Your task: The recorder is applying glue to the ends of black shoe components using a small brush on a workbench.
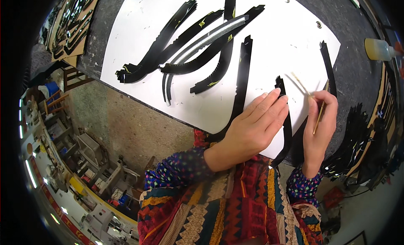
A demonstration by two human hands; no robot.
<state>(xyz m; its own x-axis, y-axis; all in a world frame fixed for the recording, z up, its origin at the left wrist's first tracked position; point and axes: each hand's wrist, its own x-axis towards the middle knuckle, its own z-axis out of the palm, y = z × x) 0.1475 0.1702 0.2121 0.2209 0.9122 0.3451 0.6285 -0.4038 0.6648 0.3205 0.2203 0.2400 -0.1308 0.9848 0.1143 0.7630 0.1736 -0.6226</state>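
Observation:
My left hand (260, 123) lies flat with fingers stretched out over a black strip (287, 131) on the white sheet (198, 105). Its fingertips rest near the strip's notched upper end. In my right hand (320, 127) is a thin brass-coloured stick (319, 118), pinched between the fingers. A second slender, blurred piece (299, 82) sticks out past the fingertips toward the upper left; whether it belongs to the same tool I cannot tell. Left of my left hand runs a long black strip (243, 74), partly under my forearm. Another black strip (328, 64) lies beyond my right hand.
Several curved black strips with yellow marks (185, 42) lie crossed at the upper left, with a grey strip (206, 38) among them. A bottle of yellowish liquid (377, 49) stands at the right. Dark strips (351, 135) are heaped at lower right; more fill cardboard (75, 24) at upper left.

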